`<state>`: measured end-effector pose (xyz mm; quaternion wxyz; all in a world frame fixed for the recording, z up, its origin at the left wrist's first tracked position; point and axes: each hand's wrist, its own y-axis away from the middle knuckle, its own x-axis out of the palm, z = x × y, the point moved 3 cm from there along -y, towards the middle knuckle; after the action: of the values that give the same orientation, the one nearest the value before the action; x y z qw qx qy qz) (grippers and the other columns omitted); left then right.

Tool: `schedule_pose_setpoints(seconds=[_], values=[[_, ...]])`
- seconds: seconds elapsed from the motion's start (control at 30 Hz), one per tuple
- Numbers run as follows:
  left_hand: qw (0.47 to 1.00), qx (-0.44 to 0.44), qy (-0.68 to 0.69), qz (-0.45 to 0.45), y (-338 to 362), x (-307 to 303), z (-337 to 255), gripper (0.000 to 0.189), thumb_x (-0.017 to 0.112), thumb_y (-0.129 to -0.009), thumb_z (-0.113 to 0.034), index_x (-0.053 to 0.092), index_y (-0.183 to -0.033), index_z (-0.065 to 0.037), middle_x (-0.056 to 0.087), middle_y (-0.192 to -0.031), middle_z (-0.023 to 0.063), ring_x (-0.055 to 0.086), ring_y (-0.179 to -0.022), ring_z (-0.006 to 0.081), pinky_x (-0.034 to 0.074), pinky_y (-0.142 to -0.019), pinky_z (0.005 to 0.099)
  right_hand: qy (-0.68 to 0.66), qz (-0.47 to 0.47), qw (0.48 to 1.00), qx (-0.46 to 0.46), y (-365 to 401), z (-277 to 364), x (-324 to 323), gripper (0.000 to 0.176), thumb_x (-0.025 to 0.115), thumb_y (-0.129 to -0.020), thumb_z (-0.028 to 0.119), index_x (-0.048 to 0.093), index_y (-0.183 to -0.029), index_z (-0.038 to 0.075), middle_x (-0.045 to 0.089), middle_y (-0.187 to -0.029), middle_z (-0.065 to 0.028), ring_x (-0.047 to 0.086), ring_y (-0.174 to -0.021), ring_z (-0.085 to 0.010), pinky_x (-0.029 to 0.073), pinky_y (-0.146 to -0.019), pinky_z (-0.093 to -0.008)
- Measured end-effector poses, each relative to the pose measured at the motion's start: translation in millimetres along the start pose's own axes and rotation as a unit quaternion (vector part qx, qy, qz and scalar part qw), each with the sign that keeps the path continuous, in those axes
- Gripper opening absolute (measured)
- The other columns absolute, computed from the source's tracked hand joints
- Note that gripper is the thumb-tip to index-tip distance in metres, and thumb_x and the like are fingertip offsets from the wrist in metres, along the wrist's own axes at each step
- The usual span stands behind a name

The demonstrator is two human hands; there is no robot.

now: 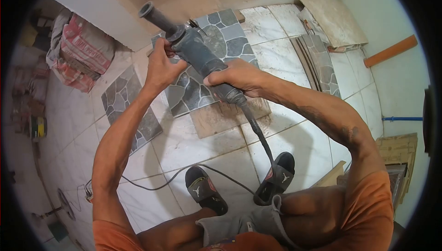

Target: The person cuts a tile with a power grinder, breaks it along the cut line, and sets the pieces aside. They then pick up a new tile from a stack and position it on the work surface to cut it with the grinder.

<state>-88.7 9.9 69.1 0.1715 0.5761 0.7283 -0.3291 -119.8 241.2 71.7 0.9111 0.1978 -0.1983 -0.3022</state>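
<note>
The left hand [161, 67] is at the far, head end of the power tool [198, 50]. Its index finger is raised against the collar below the side handle [159, 18], and the thumb is spread toward the body; whether these fingers close on the head cannot be told, as their tips are partly behind it. The tool lies between the hands, above the stone-pattern tile [182, 96]. Its long axis slants from the side handle at far left to the cord [260, 136] at near right. Both hands are at the tool: left at the head, right at the rear. The right hand [241, 76] is closed around the rear body, thumb across the top, remaining fingers mostly hidden beneath. The underside of the head is hidden, so any fitted disc cannot be confirmed. Contact between tool and tile is also unclear.
</note>
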Motion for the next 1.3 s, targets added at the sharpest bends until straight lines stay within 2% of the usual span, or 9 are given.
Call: schedule_pose_setpoints(seconds=[0.17,0.2,0.27,0.3,0.4,0.53,0.7,0.8,1.3], values=[[0.996,-0.015,0.078,0.034,-20,9,29,0.043,0.073,-0.08,-0.014,0.051,-0.114,-0.001,0.063,-0.114,0.0135,0.063,-0.106,0.0248,0.05,-0.096,0.0388,-0.035,-0.027,0.999,-0.011,-17,-7,-11,0.034,0.079,-0.077,0.016,0.068,-0.097,-0.01,0.067,-0.085,-0.0122,0.064,-0.066,-0.0161,0.051,-0.053,-0.0305],[0.966,-0.127,0.221,0.052,-24,13,47,0.043,0.072,-0.082,-0.018,0.052,-0.117,-0.003,0.062,-0.116,0.0131,0.061,-0.109,0.025,0.049,-0.097,0.0405,-0.039,-0.028,0.999,-0.016,-22,-5,-13,0.034,0.079,-0.077,0.016,0.068,-0.097,-0.009,0.067,-0.085,-0.012,0.064,-0.066,-0.016,0.051,-0.053,-0.0305],[0.807,-0.336,0.48,0.08,-25,26,73,0.044,0.07,-0.087,-0.026,0.055,-0.122,-0.006,0.061,-0.12,0.0123,0.058,-0.114,0.0255,0.046,-0.1,0.044,-0.032,-0.019,0.999,-0.038,-43,-11,-21,0.031,0.076,-0.082,0.017,0.066,-0.1,-0.007,0.067,-0.086,-0.0113,0.065,-0.069,-0.0174,0.052,-0.056,-0.0307],[0.799,-0.361,0.47,0.098,-26,36,54,0.058,0.07,-0.087,-0.05,0.057,-0.123,-0.005,0.06,-0.119,0.0113,0.053,-0.118,0.0224,0.044,-0.098,0.0481,-0.029,-0.014,0.998,-0.048,-55,-15,-25,0.03,0.074,-0.085,0.017,0.065,-0.101,-0.006,0.067,-0.086,-0.0109,0.065,-0.07,-0.0181,0.053,-0.057,-0.0308],[0.813,-0.347,0.456,0.103,-35,65,10,0.063,0.073,-0.086,-0.052,0.058,-0.124,-0.005,0.06,-0.118,0.0114,0.056,-0.114,0.0218,0.045,-0.095,0.0442,-0.045,-0.023,0.995,-0.083,-83,-20,-31,0.028,0.073,-0.087,0.016,0.066,-0.103,-0.005,0.067,-0.086,-0.0101,0.066,-0.07,-0.0186,0.053,-0.059,-0.0318],[0.848,-0.336,0.411,-0.007,-73,97,45,0.047,0.084,-0.081,-0.035,0.067,-0.108,0.0,0.068,-0.092,0.0085,0.066,-0.076,0.0187,0.053,-0.07,0.0336,0.027,-0.035,0.994,-0.103,-128,-29,-47,0.035,0.075,-0.084,0.021,0.067,-0.105,-0.006,0.069,-0.087,-0.011,0.066,-0.071,-0.0191,0.054,-0.063,-0.0327],[0.892,-0.308,0.328,-0.025,-96,112,80,0.047,0.083,-0.08,-0.032,0.068,-0.105,0.004,0.069,-0.095,0.0086,0.065,-0.08,0.0161,0.052,-0.07,0.0306,0.25,-0.122,0.958,-0.064,-152,-20,-61,0.061,0.083,-0.07,0.04,0.067,-0.103,-0.01,0.071,-0.094,-0.0199,0.071,-0.083,-0.028,0.056,-0.071,-0.0367],[0.917,-0.275,0.287,-0.026,-116,123,103,0.046,0.084,-0.08,-0.033,0.069,-0.101,0.005,0.069,-0.092,0.0081,0.065,-0.079,0.0153,0.052,-0.07,0.0307,0.296,-0.302,0.903,-0.07,-177,-22,-55,0.073,0.08,-0.065,0.039,0.059,-0.112,-0.013,0.069,-0.105,-0.0289,0.071,-0.099,-0.0385,0.056,-0.084,-0.042],[0.911,-0.31,0.272,-0.017,-152,144,151,0.056,0.083,-0.08,-0.038,0.068,-0.098,0.012,0.07,-0.094,0.0126,0.066,-0.076,0.0166,0.052,-0.067,0.0309,0.329,-0.365,0.871,-0.022,-223,-17,-77,0.076,0.079,-0.065,0.038,0.056,-0.119,-0.011,0.069,-0.111,-0.0276,0.069,-0.106,-0.0398,0.056,-0.09,-0.043]])
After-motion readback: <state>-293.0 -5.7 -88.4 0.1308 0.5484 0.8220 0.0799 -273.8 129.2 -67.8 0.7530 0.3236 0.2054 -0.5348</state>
